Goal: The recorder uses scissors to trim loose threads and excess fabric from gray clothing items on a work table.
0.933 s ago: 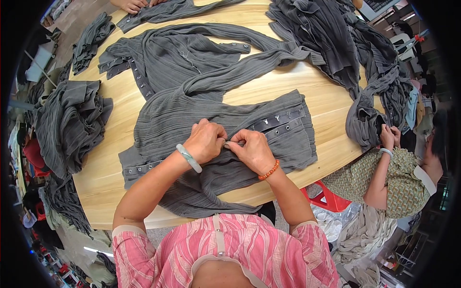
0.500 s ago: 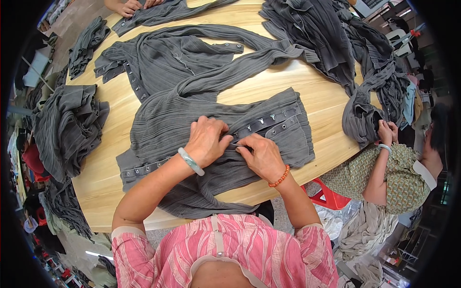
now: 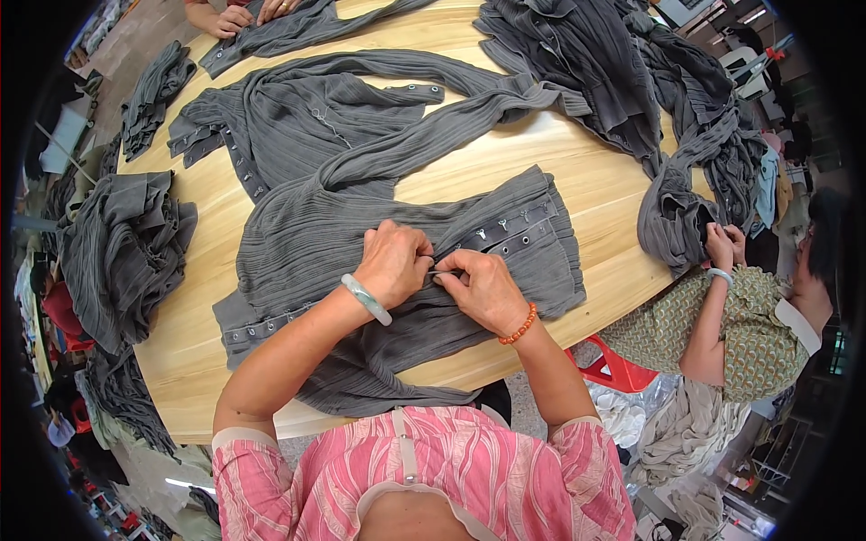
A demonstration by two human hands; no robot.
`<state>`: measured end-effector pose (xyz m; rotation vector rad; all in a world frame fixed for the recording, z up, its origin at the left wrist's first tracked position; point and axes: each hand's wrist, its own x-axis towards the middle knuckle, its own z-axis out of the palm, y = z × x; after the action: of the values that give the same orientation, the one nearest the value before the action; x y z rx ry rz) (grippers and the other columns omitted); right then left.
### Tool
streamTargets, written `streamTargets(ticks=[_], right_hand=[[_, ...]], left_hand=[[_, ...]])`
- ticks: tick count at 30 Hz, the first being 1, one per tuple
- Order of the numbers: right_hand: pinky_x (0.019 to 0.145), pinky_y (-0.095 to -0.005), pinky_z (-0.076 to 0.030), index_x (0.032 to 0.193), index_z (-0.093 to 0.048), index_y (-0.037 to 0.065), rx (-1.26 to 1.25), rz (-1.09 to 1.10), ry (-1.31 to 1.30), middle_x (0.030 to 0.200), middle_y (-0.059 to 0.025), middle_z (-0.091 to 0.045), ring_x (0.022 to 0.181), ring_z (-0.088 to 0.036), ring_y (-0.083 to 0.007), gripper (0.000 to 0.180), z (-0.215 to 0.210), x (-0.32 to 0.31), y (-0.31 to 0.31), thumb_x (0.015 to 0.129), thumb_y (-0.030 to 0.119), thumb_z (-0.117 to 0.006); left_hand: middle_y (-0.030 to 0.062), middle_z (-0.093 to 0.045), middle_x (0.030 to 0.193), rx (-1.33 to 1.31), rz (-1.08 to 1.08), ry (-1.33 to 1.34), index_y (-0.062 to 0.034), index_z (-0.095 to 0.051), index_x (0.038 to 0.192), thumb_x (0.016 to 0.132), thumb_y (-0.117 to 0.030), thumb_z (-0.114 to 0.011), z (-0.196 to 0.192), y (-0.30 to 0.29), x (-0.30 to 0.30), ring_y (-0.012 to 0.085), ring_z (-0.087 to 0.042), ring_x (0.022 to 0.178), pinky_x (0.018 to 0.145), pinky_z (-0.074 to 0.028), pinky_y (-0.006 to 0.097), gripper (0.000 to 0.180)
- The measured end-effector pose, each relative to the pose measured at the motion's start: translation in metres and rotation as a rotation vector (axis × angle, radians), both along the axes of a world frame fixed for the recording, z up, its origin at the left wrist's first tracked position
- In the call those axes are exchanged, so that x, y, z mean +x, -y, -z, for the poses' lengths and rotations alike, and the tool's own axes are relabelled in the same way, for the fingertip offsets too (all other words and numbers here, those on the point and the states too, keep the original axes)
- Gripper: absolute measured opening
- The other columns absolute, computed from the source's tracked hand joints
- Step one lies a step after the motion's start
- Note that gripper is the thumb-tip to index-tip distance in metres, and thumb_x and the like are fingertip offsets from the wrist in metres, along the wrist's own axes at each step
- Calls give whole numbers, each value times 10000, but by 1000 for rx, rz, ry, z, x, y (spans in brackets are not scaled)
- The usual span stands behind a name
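Folded stack of grey garments (image 3: 122, 252): at the left edge of the round wooden table (image 3: 595, 194), part hanging over the rim.

Grey pleated garment (image 3: 307, 234): spread flat near the table's front edge, press-stud band (image 3: 510, 230) running along it toward the right.

Left hand (image 3: 392, 263): pale green bangle at the wrist, fingers curled narrow, pinching the garment's fabric at the stud band.

Right hand (image 3: 483, 288): orange bead bracelet, fingers bent close, gripping the same fold, fingertips just beside the left hand's. Whether a small tool sits between them cannot be told.

Heap of grey garments (image 3: 622, 81): far right edge, spilling downward.

Co-worker's hands (image 3: 722, 245): at the right rim, closed on hanging grey cloth.
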<state>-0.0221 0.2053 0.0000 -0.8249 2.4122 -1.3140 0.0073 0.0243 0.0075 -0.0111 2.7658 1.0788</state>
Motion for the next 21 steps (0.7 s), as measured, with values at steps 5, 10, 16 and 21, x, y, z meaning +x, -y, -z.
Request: streamTargets(ticks=[5, 10, 16, 21], right_hand=[[549, -301, -503, 878, -685, -33, 49, 90, 156, 727, -133, -688, 559, -627, -165, 171, -2, -3, 4, 797, 106, -743], [571, -306, -515, 860, -690, -28, 74, 165, 301, 747, -127, -707, 592, -654, -164, 184, 2, -6, 4, 780, 123, -760], [653, -381, -531, 882, -697, 35, 361, 113, 22, 778, -132, -691, 715, -675, -310, 204, -10, 0, -8, 792, 209, -752], [697, -407, -518, 905, -710, 68, 326, 80, -115, 841, -125, -661, 793, -649, -332, 151, -24, 3, -30, 830, 199, -709]], left_hand=[[95, -691, 825, 65, 5, 51, -28, -702, 874, 801, -132, -674, -2, 1, -1, 278, -553, 915, 876, -386, 388, 130], [92, -685, 824, 135, 41, 109, -46, -702, 871, 796, -123, -679, 4, 9, -4, 282, -553, 910, 877, -386, 384, 110], [96, -668, 812, 45, 49, 25, -45, -688, 874, 802, -128, -681, 1, 6, 2, 281, -539, 912, 855, -379, 396, 110], [90, -667, 834, -33, 16, -22, -44, -684, 880, 807, -164, -692, -6, -4, 0, 282, -534, 908, 830, -376, 411, 140]])
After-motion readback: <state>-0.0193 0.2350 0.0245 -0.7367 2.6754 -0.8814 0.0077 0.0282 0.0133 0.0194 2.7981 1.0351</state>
